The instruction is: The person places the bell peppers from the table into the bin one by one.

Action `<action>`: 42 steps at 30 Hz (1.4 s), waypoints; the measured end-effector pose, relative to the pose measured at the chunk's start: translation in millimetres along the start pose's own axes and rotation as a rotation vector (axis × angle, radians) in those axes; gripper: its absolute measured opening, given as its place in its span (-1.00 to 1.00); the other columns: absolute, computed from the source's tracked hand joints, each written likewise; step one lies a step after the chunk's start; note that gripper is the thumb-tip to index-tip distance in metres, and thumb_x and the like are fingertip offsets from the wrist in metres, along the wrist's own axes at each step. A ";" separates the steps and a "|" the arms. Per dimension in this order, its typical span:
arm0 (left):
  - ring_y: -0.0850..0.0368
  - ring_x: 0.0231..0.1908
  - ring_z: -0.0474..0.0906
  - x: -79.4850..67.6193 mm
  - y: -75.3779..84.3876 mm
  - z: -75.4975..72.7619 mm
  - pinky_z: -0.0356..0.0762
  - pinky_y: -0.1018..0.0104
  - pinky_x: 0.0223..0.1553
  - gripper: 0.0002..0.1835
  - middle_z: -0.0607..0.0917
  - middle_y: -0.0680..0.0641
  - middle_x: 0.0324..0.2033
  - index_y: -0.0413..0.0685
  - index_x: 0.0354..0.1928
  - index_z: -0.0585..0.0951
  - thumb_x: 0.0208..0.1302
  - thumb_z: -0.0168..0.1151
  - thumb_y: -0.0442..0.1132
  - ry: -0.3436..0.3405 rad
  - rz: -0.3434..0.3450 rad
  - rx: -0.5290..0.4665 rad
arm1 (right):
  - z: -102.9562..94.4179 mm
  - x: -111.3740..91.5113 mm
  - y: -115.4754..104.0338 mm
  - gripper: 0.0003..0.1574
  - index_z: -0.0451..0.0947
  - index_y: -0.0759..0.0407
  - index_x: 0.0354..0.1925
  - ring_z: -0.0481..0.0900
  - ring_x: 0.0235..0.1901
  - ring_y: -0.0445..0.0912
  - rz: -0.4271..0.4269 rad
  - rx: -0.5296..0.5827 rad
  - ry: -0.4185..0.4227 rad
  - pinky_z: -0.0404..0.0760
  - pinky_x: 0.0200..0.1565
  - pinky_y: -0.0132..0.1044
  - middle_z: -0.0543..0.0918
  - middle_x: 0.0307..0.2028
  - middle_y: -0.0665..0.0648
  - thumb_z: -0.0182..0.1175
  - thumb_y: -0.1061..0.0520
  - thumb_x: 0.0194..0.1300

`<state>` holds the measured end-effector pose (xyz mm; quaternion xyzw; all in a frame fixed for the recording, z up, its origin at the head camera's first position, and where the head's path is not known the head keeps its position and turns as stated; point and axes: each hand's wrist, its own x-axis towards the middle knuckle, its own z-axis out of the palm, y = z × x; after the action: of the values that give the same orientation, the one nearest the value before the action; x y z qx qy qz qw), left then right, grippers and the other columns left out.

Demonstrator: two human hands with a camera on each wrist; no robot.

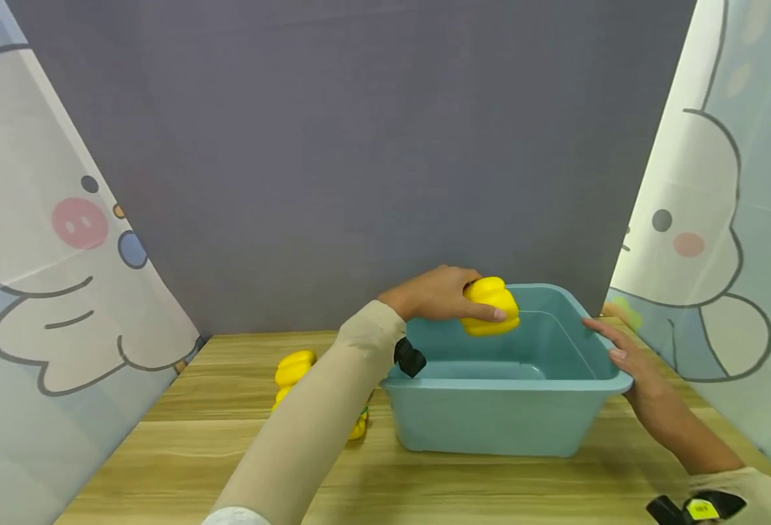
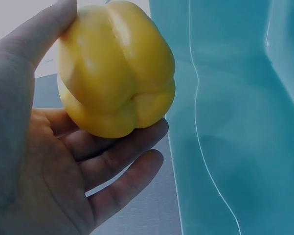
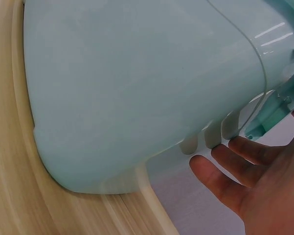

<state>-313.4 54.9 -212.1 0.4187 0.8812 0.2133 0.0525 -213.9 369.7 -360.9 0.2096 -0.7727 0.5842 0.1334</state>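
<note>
A yellow bell pepper [image 1: 492, 306] is held in my left hand [image 1: 439, 293], over the left part of a blue-green plastic tub [image 1: 490, 415]. In the left wrist view, the thumb lies on one side of the bell pepper [image 2: 117, 68] and the fingers support the other. My right hand [image 1: 635, 364] holds the tub's right rim, its thumb on the rim. From the right wrist view, the other fingers [image 3: 220, 183] lie along the outside below the rim, close to the wall. The visible part of the tub's floor is bare.
More yellow bell peppers [image 1: 295, 368] lie on the wooden table [image 1: 189, 437] left of the tub, partly hidden by my left forearm. A grey backdrop [image 1: 359, 160] stands behind, with cartoon-printed curtains [image 1: 687, 219] at both sides.
</note>
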 end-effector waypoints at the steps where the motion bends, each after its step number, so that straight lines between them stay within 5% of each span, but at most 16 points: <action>1: 0.16 -0.35 0.53 0.5 -0.9 0.0 0.52 0.26 -0.28 -0.48 0.65 0.09 -0.34 0.15 -0.13 0.56 0.16 0.29 0.39 -0.002 -0.005 -0.001 | 0.4 0.2 -0.3 -0.35 0.12 -0.11 0.55 0.44 0.06 -0.26 0.000 -0.005 -0.003 0.48 -0.14 -0.32 0.18 0.34 -0.15 -0.39 0.07 0.59; 42: 0.17 -0.40 0.50 7.5 -24.4 18.0 0.45 0.31 -0.32 -0.44 0.62 0.04 -0.38 0.06 -0.20 0.54 0.22 0.18 0.42 -0.102 -0.087 0.046 | 5.1 -0.9 -7.2 -0.34 0.02 0.05 0.57 0.41 0.11 -0.21 -0.021 -0.047 -0.014 0.48 -0.09 -0.32 0.16 0.40 -0.07 -0.47 0.07 0.61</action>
<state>-330.8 53.0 -237.9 0.3914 0.8993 0.1691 0.0970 -209.4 363.3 -356.7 0.2185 -0.7848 0.5630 0.1391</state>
